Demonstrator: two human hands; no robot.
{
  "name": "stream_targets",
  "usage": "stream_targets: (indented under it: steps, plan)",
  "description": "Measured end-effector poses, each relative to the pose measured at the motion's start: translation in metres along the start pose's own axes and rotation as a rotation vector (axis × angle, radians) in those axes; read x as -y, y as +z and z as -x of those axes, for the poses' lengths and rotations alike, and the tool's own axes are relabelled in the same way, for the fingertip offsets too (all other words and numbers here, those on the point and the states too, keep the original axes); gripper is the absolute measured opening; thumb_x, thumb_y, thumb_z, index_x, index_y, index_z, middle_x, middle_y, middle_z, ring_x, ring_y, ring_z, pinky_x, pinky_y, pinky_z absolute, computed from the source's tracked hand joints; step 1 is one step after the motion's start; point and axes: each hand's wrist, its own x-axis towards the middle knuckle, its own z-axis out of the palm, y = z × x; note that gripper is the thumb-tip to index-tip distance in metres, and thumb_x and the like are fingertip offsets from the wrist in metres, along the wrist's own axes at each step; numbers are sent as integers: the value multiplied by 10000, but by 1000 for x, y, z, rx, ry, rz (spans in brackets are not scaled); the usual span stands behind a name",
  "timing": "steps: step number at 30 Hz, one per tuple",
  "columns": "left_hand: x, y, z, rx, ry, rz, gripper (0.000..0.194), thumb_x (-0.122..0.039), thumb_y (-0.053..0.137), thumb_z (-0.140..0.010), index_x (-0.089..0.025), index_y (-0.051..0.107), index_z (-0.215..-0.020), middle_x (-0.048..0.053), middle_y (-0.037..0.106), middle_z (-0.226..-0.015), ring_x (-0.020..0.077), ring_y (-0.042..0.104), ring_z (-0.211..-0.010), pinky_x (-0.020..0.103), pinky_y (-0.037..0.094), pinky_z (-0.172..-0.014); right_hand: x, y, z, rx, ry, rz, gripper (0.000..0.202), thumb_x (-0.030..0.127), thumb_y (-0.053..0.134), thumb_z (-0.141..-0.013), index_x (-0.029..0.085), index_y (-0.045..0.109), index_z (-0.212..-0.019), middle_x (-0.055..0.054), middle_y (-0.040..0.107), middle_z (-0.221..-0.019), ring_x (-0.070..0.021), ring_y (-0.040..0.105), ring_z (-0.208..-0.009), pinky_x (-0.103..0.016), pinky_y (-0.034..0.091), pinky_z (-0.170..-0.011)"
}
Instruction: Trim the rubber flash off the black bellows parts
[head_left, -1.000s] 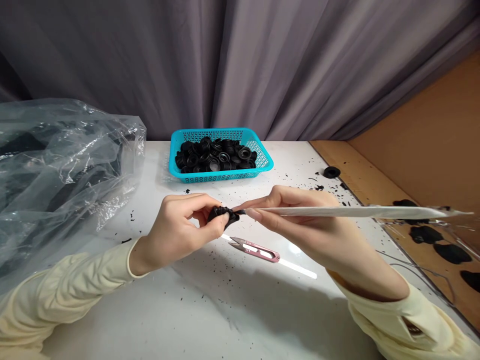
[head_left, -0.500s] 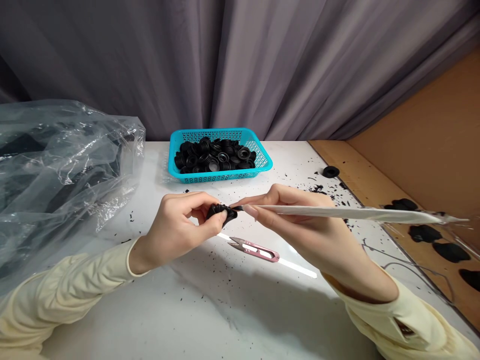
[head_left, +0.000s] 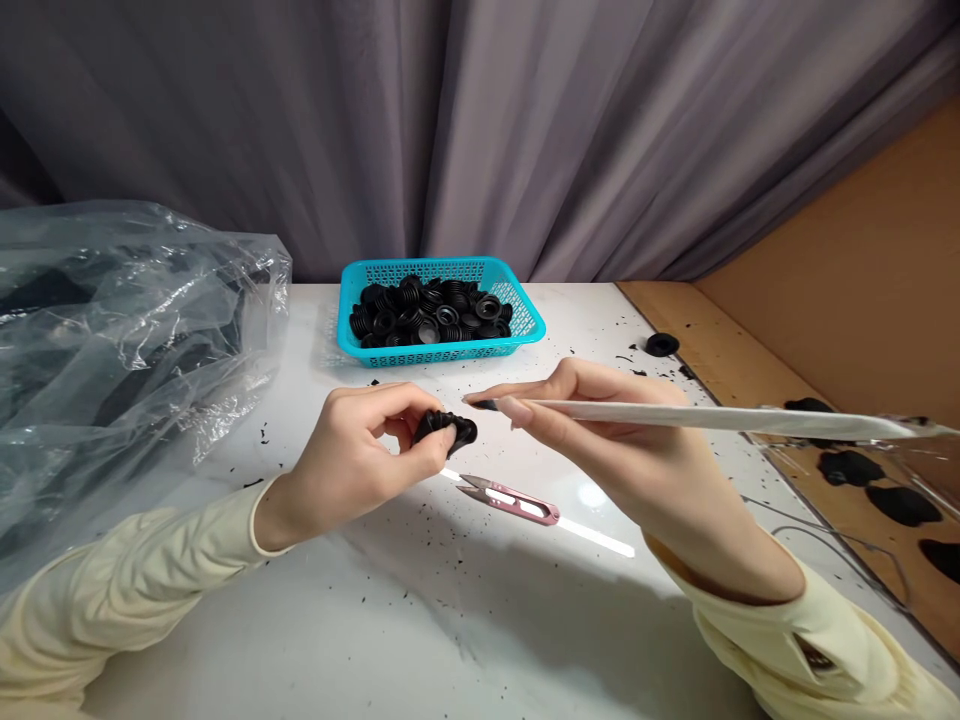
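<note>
My left hand (head_left: pixel 360 455) pinches a black ribbed rubber part (head_left: pixel 459 430) between thumb and fingers. To its right, my right hand (head_left: pixel 615 440) grips a long white stick (head_left: pixel 720 417), which looks wrapped and has a dark tip pointing left. A small gap separates that tip from the rubber part. Pink-handled thread snips (head_left: pixel 517 502) lie on the white table below the hands, blades to the left. Behind the hands, a blue basket (head_left: pixel 442 355) holds several black ribbed rubber parts.
Crumpled clear plastic (head_left: pixel 142 330) covers the left side. A black ring (head_left: pixel 662 345) sits at the right table edge. Black scraps (head_left: pixel 902 505) lie on the brown surface at right, near a thin grey cord (head_left: pixel 832 540). Small black crumbs dot the white table (head_left: pixel 300 620).
My right hand has drawn the stick slightly right and away from the rubber part, so its tip no longer meets it. My left hand has barely moved.
</note>
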Motion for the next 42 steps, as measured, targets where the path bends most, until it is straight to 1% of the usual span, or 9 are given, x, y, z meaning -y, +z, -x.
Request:
stream_targets:
  steps: [3, 6, 9, 13, 16, 21, 26, 33, 42]
  plan:
    - [0, 0, 0, 22, -15, 17, 72, -111, 587, -721, -136, 624, -665, -16, 583, -574, 79, 511, -518, 170, 439, -479, 1, -1, 0, 33, 9, -14, 302, 295, 665, -851, 197, 511, -610, -70, 718, -827, -245, 681, -841, -280, 478, -587]
    - [-1, -1, 0, 43, -43, 44, 69, -128, 582, -735, -134, 625, -683, -9, 581, -583, 85, 515, -531, 180, 445, -495, 1, -1, -1, 112, -13, -76, 287, 286, 658, -858, 208, 516, -622, -44, 702, -739, -239, 686, -867, -281, 513, -640]
    - [-1, -1, 0, 60, -51, 57, 70, -131, 576, -740, -139, 617, -684, -8, 579, -592, 88, 514, -536, 188, 446, -500, 0, 0, -1, 145, -6, -85, 276, 283, 646, -865, 216, 519, -629, -39, 692, -711, -246, 682, -907, -284, 522, -653]
    - [-1, -2, 0, 68, -56, 62, 61, -131, 578, -740, -140, 615, -693, -5, 579, -601, 90, 507, -539, 196, 440, -496, -1, 0, -1, 137, 3, -40, 288, 321, 645, -859, 216, 522, -620, -51, 694, -701, -264, 686, -891, -282, 511, -597]
    - [-1, -2, 0, 72, -61, 75, 58, -132, 579, -739, -139, 615, -694, -7, 576, -604, 88, 509, -543, 194, 441, -502, -1, -1, -1, 135, -4, -4, 284, 325, 641, -863, 212, 533, -625, -53, 698, -707, -250, 696, -828, -273, 501, -568]
    - [-1, -2, 0, 76, -84, 76, 62, -141, 577, -738, -141, 615, -689, -10, 574, -604, 92, 512, -542, 199, 441, -504, 0, 0, 0, 143, -69, 32, 271, 288, 620, -885, 220, 525, -640, -48, 713, -742, -236, 693, -871, -273, 516, -613]
    - [-2, -2, 0, 75, -105, 82, 91, -150, 568, -741, -150, 608, -659, -11, 570, -585, 97, 509, -537, 206, 439, -506, 2, 2, 4, 125, -58, 191, 248, 288, 615, -888, 222, 541, -661, -51, 731, -881, -199, 701, -757, -249, 505, -540]
    - [-1, -2, 1, 58, -93, 68, 86, -152, 570, -739, -145, 606, -661, -14, 566, -588, 97, 507, -537, 207, 435, -504, 0, 0, 2, 139, -67, 37, 289, 289, 628, -875, 234, 508, -618, -25, 669, -630, -253, 693, -884, -279, 519, -617]
    - [-1, -1, 1, 59, -94, 67, 86, -144, 572, -740, -147, 605, -660, -12, 574, -595, 97, 508, -547, 208, 432, -513, -1, 0, 1, 139, -60, 31, 248, 279, 636, -876, 219, 549, -652, -32, 695, -698, -251, 692, -896, -270, 495, -611]
